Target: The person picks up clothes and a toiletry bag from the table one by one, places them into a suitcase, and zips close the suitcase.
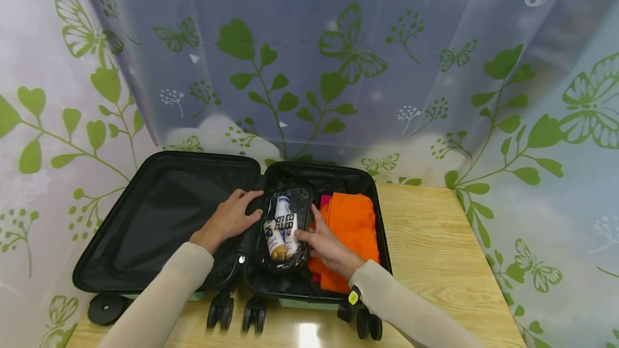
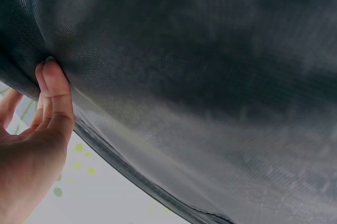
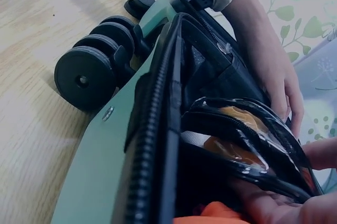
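Note:
A clear toiletry bag (image 1: 302,203) with black edging lies in the right half of an open suitcase (image 1: 321,167). White and amber bottles (image 1: 275,243) show through its front, under a black square logo. My right hand (image 1: 329,243) grips the bag's right side, thumb on top; in the right wrist view, fingers reach beneath it. My left hand (image 1: 232,216) rests near the hinge between the two halves, fingers spread. The left wrist view shows its fingertips against the dark lining (image 2: 158,66). Folded orange fabric (image 1: 353,230) sits right of the bag, with pink cloth (image 1: 326,201) at its edge.
The suitcase's left half (image 1: 164,219) lies flat with its black lining exposed. Black wheels (image 1: 220,310) stick out toward the front edge. Beneath is a wooden table (image 1: 430,240). Patterned curtains (image 1: 300,58) hang close behind and at both sides.

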A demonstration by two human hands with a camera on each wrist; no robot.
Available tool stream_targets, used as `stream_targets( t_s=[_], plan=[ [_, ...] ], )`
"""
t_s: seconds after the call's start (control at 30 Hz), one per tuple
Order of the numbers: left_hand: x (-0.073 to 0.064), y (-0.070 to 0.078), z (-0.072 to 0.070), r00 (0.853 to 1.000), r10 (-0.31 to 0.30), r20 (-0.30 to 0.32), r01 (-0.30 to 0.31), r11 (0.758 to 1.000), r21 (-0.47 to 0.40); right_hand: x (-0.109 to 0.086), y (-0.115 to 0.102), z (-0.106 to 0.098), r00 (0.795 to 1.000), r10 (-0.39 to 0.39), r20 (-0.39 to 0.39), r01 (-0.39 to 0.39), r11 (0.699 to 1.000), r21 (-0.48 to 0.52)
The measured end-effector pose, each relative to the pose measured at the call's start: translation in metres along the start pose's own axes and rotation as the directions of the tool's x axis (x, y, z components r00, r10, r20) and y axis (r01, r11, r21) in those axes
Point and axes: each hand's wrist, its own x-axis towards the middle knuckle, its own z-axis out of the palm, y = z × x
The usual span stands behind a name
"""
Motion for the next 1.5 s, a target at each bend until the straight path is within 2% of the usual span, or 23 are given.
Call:
stream_targets(
  t_s=[0.17,0.37,0.47,0.63,0.73,1.07,1.17,1.23,1.27,1.4,1.5],
  plan=[
    [-0.001,0.001,0.001,1.000,0.004,-0.002,-0.004,1.000,-0.001,-0.003,-0.006,-0.005,0.999,0.028,0.022,-0.026,0.996,-0.085],
    [0.000,0.000,0.001,1.000,0.000,-0.008,0.000,1.000,0.003,-0.007,-0.020,-0.015,1.000,0.008,0.009,-0.005,0.968,-0.250],
    [0.000,0.000,0.001,1.000,0.004,-0.009,-0.004,1.000,0.000,-0.008,-0.021,-0.016,1.000,0.002,-0.005,-0.003,0.948,-0.319],
    [0.000,-0.002,0.002,1.000,0.008,-0.007,-0.008,1.000,0.001,-0.010,-0.018,-0.013,1.000,-0.014,-0.024,0.002,0.896,-0.444],
    [0.000,-0.002,0.002,1.000,0.005,-0.008,-0.005,1.000,-0.001,-0.011,-0.018,-0.011,0.999,-0.014,-0.029,-0.001,0.888,-0.461],
    [0.001,-0.002,0.003,1.000,0.009,-0.010,-0.009,1.000,0.004,-0.011,-0.016,-0.011,0.999,0.001,-0.034,-0.016,0.900,-0.435],
    [0.001,-0.001,0.003,1.000,0.009,-0.004,-0.009,1.000,0.007,-0.012,-0.018,-0.014,0.999,-0.016,-0.037,-0.004,0.881,-0.474],
    [0.001,-0.001,0.004,1.000,0.007,-0.001,-0.007,1.000,0.004,-0.012,-0.020,-0.018,0.997,-0.062,-0.050,0.024,0.829,-0.559],
    [0.001,0.000,0.004,1.000,0.009,0.000,-0.009,1.000,0.006,-0.013,-0.021,-0.019,0.994,-0.097,-0.054,0.044,0.791,-0.610],
    [0.000,0.000,0.002,1.000,0.005,-0.005,-0.005,1.000,0.003,-0.015,-0.026,-0.024,0.963,-0.265,-0.050,0.116,0.575,-0.810],
    [0.000,0.000,0.002,1.000,0.001,-0.002,-0.001,1.000,0.001,-0.019,-0.028,-0.029,0.942,-0.332,-0.045,0.123,0.468,-0.875]
  ],
)
